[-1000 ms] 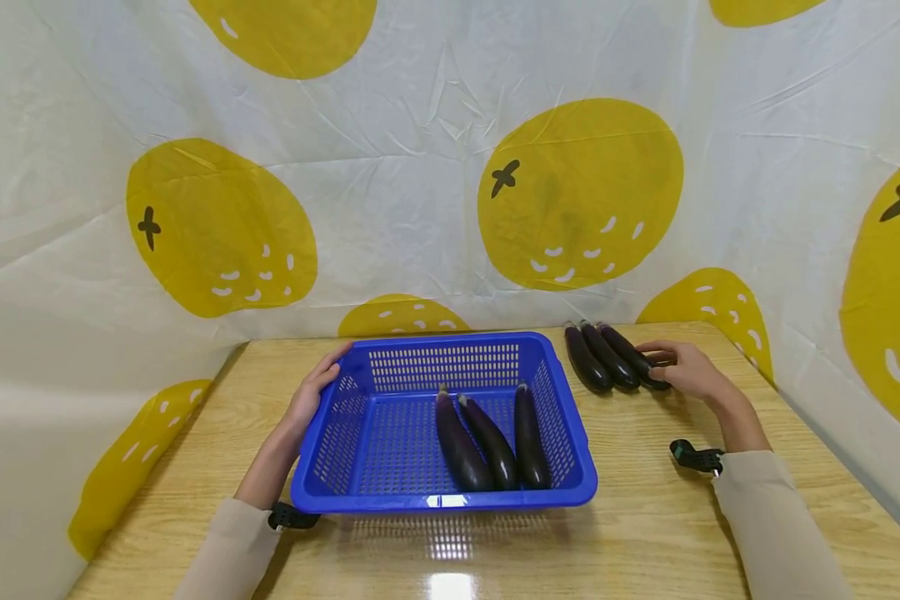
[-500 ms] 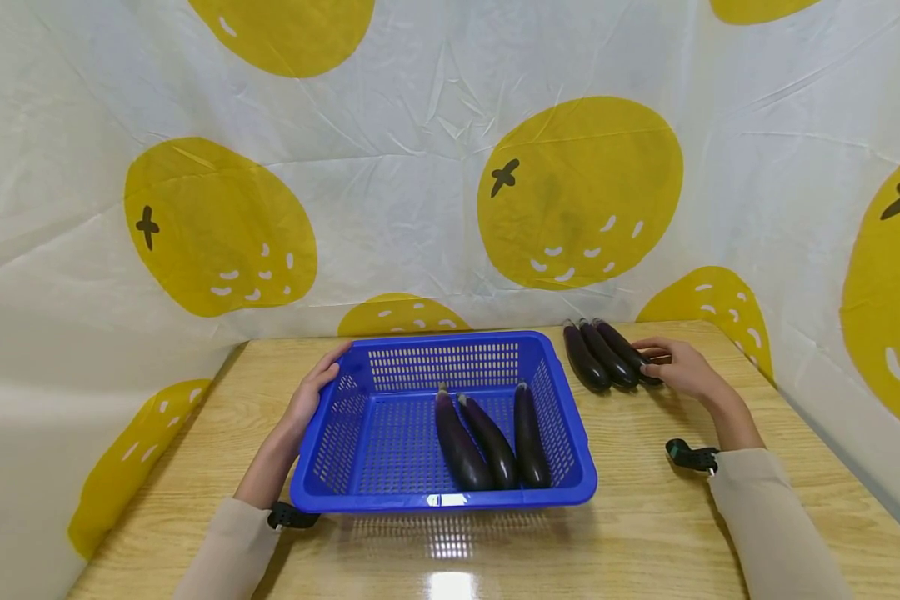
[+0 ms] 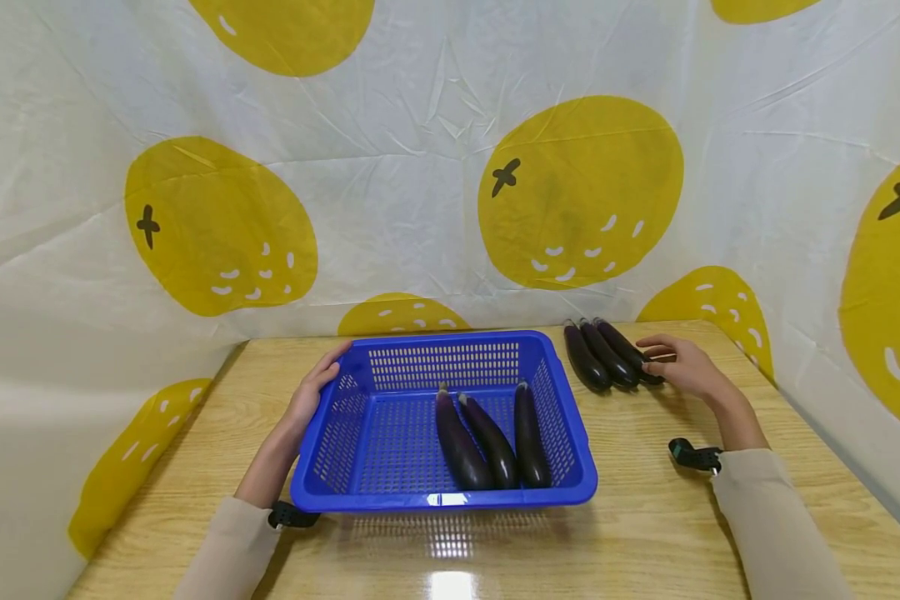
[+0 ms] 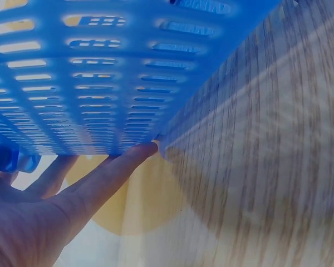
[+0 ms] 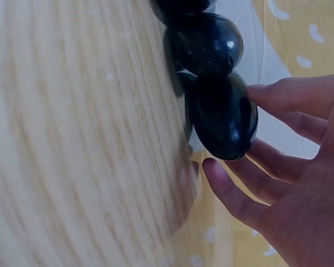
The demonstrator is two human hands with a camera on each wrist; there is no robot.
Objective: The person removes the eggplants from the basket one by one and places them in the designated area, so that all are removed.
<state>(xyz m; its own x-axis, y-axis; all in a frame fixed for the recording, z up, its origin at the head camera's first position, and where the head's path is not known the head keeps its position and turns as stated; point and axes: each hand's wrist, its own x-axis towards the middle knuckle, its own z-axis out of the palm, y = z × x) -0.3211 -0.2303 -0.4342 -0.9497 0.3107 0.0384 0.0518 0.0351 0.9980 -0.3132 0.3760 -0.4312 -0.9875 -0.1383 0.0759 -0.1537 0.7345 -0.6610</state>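
Observation:
My left hand (image 3: 305, 400) rests at the left side of a blue perforated plastic basket (image 3: 442, 502). In the left wrist view its fingers (image 4: 108, 181) stretch straight along the outer wall. Inside the basket, toward its right half, lie three dark purple eggplants (image 3: 461, 446). To the right of the basket, three more eggplants (image 3: 587, 362) lie side by side on the table. My right hand (image 3: 686, 368) is at the rightmost one (image 5: 225, 117), thumb at its side and fingers loosely bent around its rounded end. The little finger stands apart from it.
The wooden table (image 3: 630, 533) extends around the basket. A white curtain (image 3: 397, 225) printed with yellow fruit hangs behind the table and along both sides. Black wrist straps (image 3: 693, 456) sit on both arms.
The rightmost table eggplant shifted slightly left and away along with the right hand, then stayed still. Since then the right hand has edged back right. The left hand and basket stay put.

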